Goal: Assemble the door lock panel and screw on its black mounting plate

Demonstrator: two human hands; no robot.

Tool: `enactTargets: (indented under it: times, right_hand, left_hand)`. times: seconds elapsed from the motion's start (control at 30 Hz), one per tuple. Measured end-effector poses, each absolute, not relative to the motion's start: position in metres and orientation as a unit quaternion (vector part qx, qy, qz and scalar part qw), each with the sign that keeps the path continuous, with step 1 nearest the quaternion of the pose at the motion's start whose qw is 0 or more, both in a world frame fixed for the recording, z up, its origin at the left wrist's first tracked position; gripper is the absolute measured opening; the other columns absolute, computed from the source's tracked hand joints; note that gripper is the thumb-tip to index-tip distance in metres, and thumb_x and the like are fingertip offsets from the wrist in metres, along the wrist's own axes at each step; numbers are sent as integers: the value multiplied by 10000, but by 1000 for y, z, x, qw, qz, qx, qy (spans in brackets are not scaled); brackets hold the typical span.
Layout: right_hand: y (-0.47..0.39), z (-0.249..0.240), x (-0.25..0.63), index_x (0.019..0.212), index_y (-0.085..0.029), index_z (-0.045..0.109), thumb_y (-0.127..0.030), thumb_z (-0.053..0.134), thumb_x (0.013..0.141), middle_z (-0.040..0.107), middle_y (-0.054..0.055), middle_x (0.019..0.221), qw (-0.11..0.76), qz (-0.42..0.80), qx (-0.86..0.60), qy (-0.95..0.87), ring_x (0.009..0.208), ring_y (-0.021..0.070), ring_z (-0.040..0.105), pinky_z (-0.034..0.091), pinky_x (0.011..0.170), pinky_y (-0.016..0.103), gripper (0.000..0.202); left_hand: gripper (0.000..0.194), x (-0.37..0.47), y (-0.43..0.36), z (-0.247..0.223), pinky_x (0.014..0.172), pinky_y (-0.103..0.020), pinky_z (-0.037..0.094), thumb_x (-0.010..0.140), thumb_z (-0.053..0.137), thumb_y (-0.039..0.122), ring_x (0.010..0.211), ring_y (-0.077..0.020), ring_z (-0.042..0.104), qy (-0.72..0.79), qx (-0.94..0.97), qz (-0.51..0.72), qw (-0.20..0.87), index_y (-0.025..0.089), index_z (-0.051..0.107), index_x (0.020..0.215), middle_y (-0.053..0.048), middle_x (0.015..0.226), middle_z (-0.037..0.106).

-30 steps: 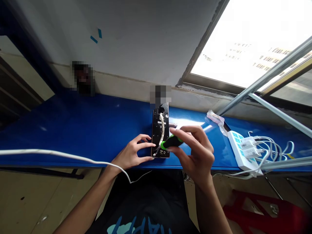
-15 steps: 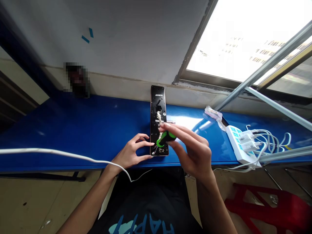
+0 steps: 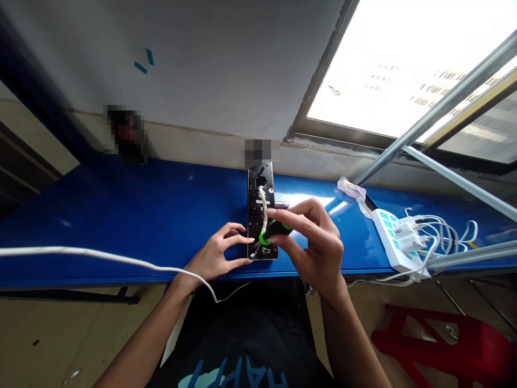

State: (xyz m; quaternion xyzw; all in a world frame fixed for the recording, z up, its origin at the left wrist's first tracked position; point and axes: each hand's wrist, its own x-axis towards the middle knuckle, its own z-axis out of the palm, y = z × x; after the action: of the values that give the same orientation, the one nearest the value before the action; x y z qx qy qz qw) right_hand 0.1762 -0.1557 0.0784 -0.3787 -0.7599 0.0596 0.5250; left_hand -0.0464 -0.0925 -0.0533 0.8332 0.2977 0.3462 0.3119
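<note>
A long black panel [image 3: 255, 215] lies on the blue table, its short end towards me, with a white wrapped cable [image 3: 264, 207] along its middle. My right hand [image 3: 317, 242] pinches a black and green screwdriver handle [image 3: 278, 230] over the lower part of the panel; its tip is hidden. My left hand [image 3: 220, 252] rests at the panel's lower left edge, fingers apart, fingertips touching the edge. Small wires with a white connector [image 3: 253, 255] show near the panel's lower end. A metallic handle [image 3: 281, 205] sticks out on the panel's right side.
On the right of the blue table [image 3: 161, 215] lie a white power strip [image 3: 393, 242] with plugs and coiled cables, and a plastic bag [image 3: 352, 189]. A white cable [image 3: 121, 257] crosses over my left wrist. A red stool [image 3: 448, 339] stands below right; metal bars slant over the right side.
The fingers of my right hand have shifted around the screwdriver handle, with some now curled higher. More of the white wrapped cable shows. My left hand stays at the panel's edge.
</note>
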Motion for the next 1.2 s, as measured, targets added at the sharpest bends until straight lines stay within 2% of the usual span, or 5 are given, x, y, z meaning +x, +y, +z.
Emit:
enactTargets:
  times: [0.5,0.67,0.83,1.03,1.2]
  right_hand:
    - [-154,76,177,1553,-313,511,-79,495,1035,649,100,1455,480,116,-353,-795,1294,236,668,592,1079,463,568]
    - [-152,73,182,1318,-357,725,-176,844,859,677,15,970,541,31,-372,-754,840,161,689,628,711,313,507]
    - [-154,74,184,1568,-292,486,-71,510,1026,653,113,1419,473,124,-345,-801,1285,234,663,594,1068,451,586]
    - [-152,71,174,1291,-328,729,-202,852,855,577,-4,906,537,26,-361,-762,787,136,636,610,678,281,470]
    - [-151,63,180,1546,-331,484,-151,692,972,665,93,1375,482,124,-379,-780,1140,197,733,655,948,376,637]
  left_hand:
    - [380,-47,-92,-57,1068,-462,599,877,845,369,1208,-265,667,297,834,340,318,306,735,1235,-77,1397,563]
    - [401,-48,-92,-58,1038,-454,616,867,855,360,1178,-260,679,298,834,340,315,300,730,1243,-81,1392,569]
    - [378,-47,-92,-56,1042,-444,619,866,856,346,1196,-267,680,295,838,348,299,288,744,1222,-84,1369,590]
    - [381,-45,-92,-56,1039,-424,614,864,857,348,1156,-250,688,297,834,347,311,287,735,1219,-69,1355,590]
    - [382,-51,-92,-42,1124,-487,538,886,788,288,1282,-293,603,300,846,326,295,295,721,1262,-77,1354,579]
